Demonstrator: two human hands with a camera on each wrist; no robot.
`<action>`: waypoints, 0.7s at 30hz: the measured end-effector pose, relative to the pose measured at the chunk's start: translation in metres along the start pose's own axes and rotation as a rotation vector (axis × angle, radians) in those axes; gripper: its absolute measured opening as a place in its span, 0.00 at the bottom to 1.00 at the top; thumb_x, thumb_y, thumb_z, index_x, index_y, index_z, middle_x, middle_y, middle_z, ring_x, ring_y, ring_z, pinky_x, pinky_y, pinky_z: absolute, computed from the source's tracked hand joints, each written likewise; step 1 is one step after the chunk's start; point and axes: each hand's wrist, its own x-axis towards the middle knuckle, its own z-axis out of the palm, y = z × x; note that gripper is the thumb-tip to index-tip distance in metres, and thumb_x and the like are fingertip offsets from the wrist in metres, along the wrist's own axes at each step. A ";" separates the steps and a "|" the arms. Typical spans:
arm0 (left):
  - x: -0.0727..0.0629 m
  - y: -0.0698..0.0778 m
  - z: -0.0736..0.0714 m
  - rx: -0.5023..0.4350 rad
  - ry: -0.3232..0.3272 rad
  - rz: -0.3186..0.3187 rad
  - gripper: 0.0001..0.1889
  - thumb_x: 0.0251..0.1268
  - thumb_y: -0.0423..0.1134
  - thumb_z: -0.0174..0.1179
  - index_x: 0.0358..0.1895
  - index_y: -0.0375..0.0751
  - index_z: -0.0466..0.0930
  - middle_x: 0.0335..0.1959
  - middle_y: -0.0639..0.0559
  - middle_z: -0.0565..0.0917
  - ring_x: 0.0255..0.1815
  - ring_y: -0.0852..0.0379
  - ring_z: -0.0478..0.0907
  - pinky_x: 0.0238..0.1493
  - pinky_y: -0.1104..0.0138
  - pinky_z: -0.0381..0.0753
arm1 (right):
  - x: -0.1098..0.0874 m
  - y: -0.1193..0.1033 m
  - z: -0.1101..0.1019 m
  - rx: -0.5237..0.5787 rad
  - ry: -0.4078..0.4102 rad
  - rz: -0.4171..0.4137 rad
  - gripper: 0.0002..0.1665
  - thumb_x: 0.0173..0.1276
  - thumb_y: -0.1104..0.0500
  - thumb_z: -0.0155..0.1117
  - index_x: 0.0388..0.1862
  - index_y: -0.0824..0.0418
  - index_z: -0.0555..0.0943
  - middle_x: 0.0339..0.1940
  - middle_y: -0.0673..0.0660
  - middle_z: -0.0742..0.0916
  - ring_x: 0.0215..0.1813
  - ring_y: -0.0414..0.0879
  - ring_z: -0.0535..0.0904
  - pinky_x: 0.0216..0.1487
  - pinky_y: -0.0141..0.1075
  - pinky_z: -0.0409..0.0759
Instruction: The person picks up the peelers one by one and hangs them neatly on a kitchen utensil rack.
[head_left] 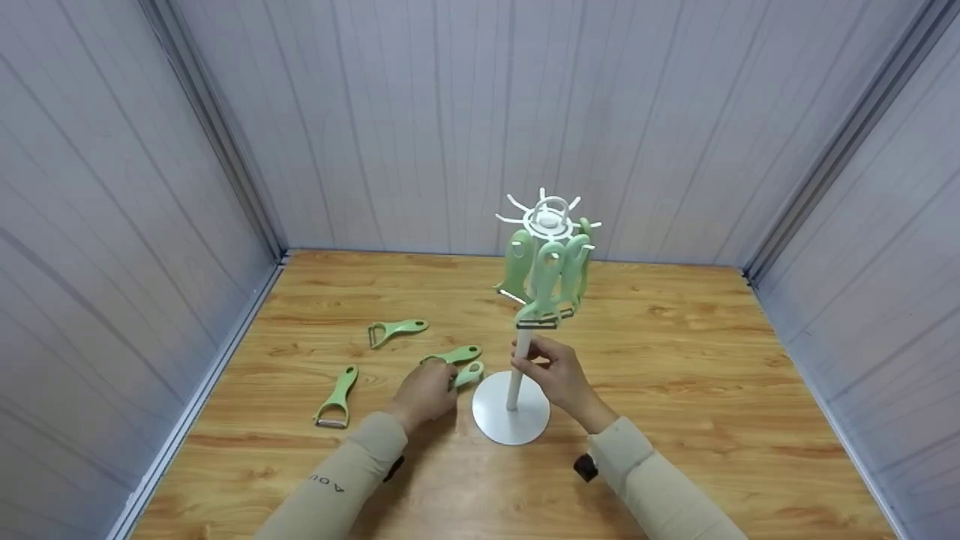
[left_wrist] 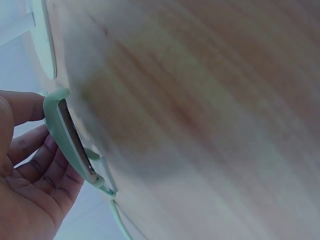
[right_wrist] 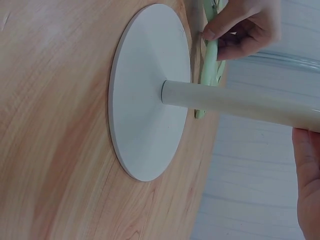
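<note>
My left hand [head_left: 427,394] pinches a light green Y-shaped peeler [head_left: 470,373] low over the table, left of a white rotating stand. The left wrist view shows its blade end [left_wrist: 67,135] between thumb and fingers. My right hand [head_left: 559,375] holds the upright white pole [head_left: 514,391] of the stand, above its round base [head_left: 499,424]. Several green peelers [head_left: 548,274] hang by their handle holes from the hooks on top, on the near and right sides. Just behind the left hand lies another green peeler [head_left: 459,353], partly hidden by it.
Two more green peelers lie farther left on the wooden table [head_left: 675,360], one toward the back [head_left: 405,327] and one nearer the front [head_left: 342,390]. Bare white hooks [head_left: 510,220] stick out on the stand's left and back. Pale panel walls [head_left: 390,135] enclose the table.
</note>
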 end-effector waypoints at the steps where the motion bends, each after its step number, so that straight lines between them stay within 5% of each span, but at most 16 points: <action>1: 0.000 0.000 -0.002 -0.003 0.006 -0.003 0.12 0.69 0.27 0.62 0.26 0.40 0.78 0.27 0.52 0.72 0.30 0.55 0.67 0.35 0.61 0.67 | 0.000 0.000 0.000 0.000 0.001 0.000 0.13 0.78 0.68 0.68 0.57 0.74 0.85 0.46 0.73 0.89 0.44 0.35 0.85 0.46 0.29 0.89; 10: 0.002 0.002 -0.021 -0.059 0.078 -0.008 0.06 0.76 0.34 0.67 0.40 0.33 0.86 0.32 0.49 0.76 0.30 0.55 0.68 0.34 0.61 0.70 | 0.001 0.002 -0.001 0.003 0.015 0.022 0.12 0.78 0.67 0.69 0.56 0.72 0.86 0.47 0.75 0.88 0.44 0.35 0.84 0.46 0.29 0.89; 21: 0.003 0.008 -0.041 -0.105 0.109 -0.048 0.14 0.75 0.30 0.62 0.58 0.32 0.88 0.53 0.41 0.87 0.49 0.50 0.84 0.55 0.52 0.87 | 0.000 0.004 0.001 -0.012 0.020 -0.017 0.13 0.77 0.68 0.69 0.56 0.72 0.85 0.45 0.73 0.89 0.43 0.34 0.84 0.45 0.29 0.89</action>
